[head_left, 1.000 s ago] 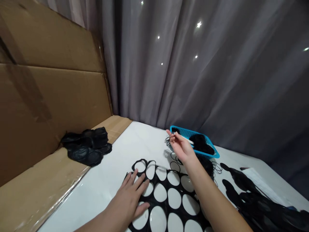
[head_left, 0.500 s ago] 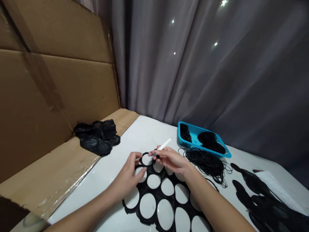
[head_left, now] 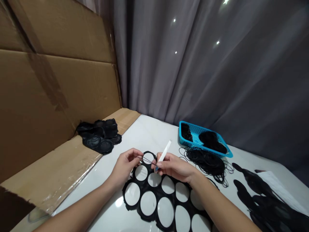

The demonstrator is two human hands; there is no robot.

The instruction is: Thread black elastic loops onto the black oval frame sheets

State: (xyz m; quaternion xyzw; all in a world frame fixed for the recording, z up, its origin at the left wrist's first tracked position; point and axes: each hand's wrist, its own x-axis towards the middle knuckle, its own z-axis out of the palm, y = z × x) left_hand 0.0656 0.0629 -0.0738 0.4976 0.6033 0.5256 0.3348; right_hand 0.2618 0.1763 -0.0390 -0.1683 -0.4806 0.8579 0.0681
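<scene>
Both pinched, left hand (head_left: 125,166) on thin loop (head_left: 146,158), right hand (head_left: 175,167) gripping stick (head_left: 166,150)

The left hand (head_left: 125,164) no longer lies flat on the black cut-out sheet (head_left: 154,193); it is raised at the sheet's far edge, pinching a thin black band (head_left: 146,158). The right hand (head_left: 173,166) has come back from the blue basket (head_left: 193,132) to meet it, with the white stick (head_left: 165,151) now steeper.

Bare left hand (head_left: 125,166), bare right hand (head_left: 174,167), forearms (uncovered)
</scene>
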